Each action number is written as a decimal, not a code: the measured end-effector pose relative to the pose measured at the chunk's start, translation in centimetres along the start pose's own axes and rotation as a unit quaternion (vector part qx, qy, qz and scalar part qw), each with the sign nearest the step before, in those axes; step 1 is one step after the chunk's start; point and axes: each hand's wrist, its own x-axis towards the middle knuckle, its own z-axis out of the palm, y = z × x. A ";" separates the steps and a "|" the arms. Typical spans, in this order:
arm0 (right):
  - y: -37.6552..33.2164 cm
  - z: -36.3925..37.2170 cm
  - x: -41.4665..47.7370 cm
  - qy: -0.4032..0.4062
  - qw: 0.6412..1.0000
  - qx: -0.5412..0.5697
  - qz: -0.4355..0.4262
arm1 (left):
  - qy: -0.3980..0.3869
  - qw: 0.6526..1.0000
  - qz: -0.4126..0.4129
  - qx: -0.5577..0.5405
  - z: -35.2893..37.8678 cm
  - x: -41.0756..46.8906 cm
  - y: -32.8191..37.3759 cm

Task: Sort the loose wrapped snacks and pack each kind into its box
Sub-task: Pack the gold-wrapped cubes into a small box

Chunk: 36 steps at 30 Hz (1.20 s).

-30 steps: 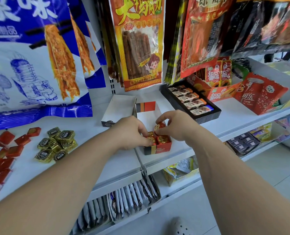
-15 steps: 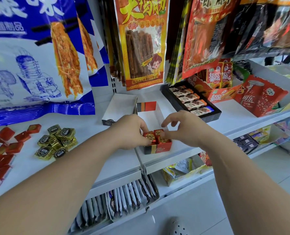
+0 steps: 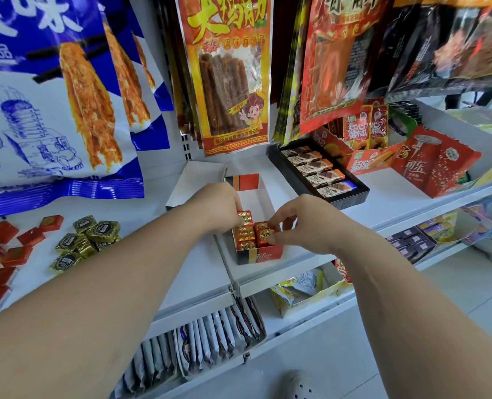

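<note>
A small red and black box point(image 3: 263, 255) stands on the white shelf point(image 3: 198, 272), with several red-and-gold wrapped snacks point(image 3: 244, 233) lined up at its front end. My left hand point(image 3: 214, 205) has its fingers curled on the rear snack of the left row. With thumb and fingertips my right hand point(image 3: 302, 223) pinches a snack point(image 3: 265, 234) in the right row. An open white box point(image 3: 193, 180) sits just behind the left hand. Loose gold-wrapped snacks point(image 3: 86, 240) and loose red-wrapped snacks point(image 3: 6, 249) lie on the shelf at the left.
A black tray of brown bars point(image 3: 319, 174) sits to the right of the boxes, with red cartons point(image 3: 362, 151) behind it. Big snack bags point(image 3: 227, 73) hang above the shelf. Packets point(image 3: 210, 338) fill the lower shelf.
Both hands have settled the red-and-gold snacks into neat rows in the box. The right hand dropped lower onto the right row; the left hand shifted slightly back.
</note>
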 end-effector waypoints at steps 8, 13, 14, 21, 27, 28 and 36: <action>0.0 0.6 0.5 0.024 0.998 -0.058 -0.019 | 0.023 0.998 -0.015 -0.062 0.4 -1.5 -0.4; 0.1 0.9 0.6 0.033 0.996 -0.072 -0.031 | 0.015 0.984 0.034 -0.174 1.7 -5.2 -2.0; -0.1 0.9 0.7 0.032 0.996 -0.081 -0.035 | 0.005 0.983 0.048 -0.175 2.0 -5.7 -2.4; -1.7 -0.5 2.7 0.091 0.983 -0.152 -0.040 | 0.048 0.980 0.066 -0.180 3.4 -6.0 -3.9; -2.7 -0.1 4.9 -0.016 0.974 -0.226 -0.010 | 0.064 0.971 0.063 -0.221 3.7 -6.1 -4.1; -2.7 -0.1 5.0 -0.020 0.976 -0.216 -0.005 | 0.063 0.971 0.062 -0.224 3.8 -6.0 -4.2; -1.4 0.7 4.0 -0.015 0.992 -0.122 0.008 | 0.066 0.970 0.044 -0.229 4.1 -6.1 -4.4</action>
